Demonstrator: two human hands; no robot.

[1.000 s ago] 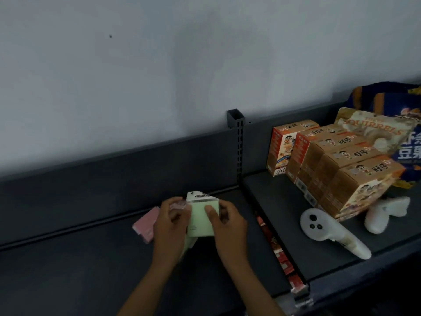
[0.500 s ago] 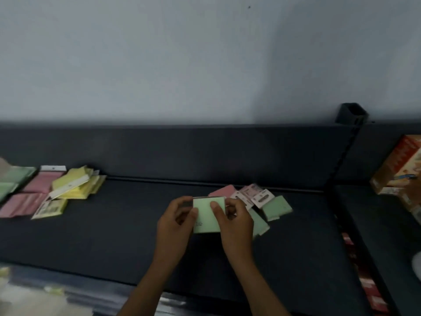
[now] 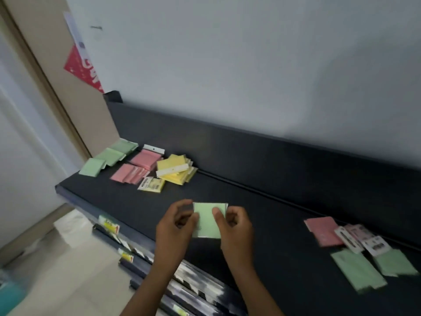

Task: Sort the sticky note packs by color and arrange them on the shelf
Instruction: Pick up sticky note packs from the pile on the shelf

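The shelf (image 3: 262, 236) looks like dark painted metal with a matt, smooth finish. The sticky note packs (image 3: 175, 173) near its left end look like paper in thin glossy plastic wrap. The wall (image 3: 250, 76) is smooth and matt.

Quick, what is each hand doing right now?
Left hand: pinching the left edge of the green sticky note pack.
Right hand: pinching the same pack's right side, thumb on top.

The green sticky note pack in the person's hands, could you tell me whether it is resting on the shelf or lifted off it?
Lifted: the green sticky note pack is pinched between left hand and right hand, above the dark shelf.
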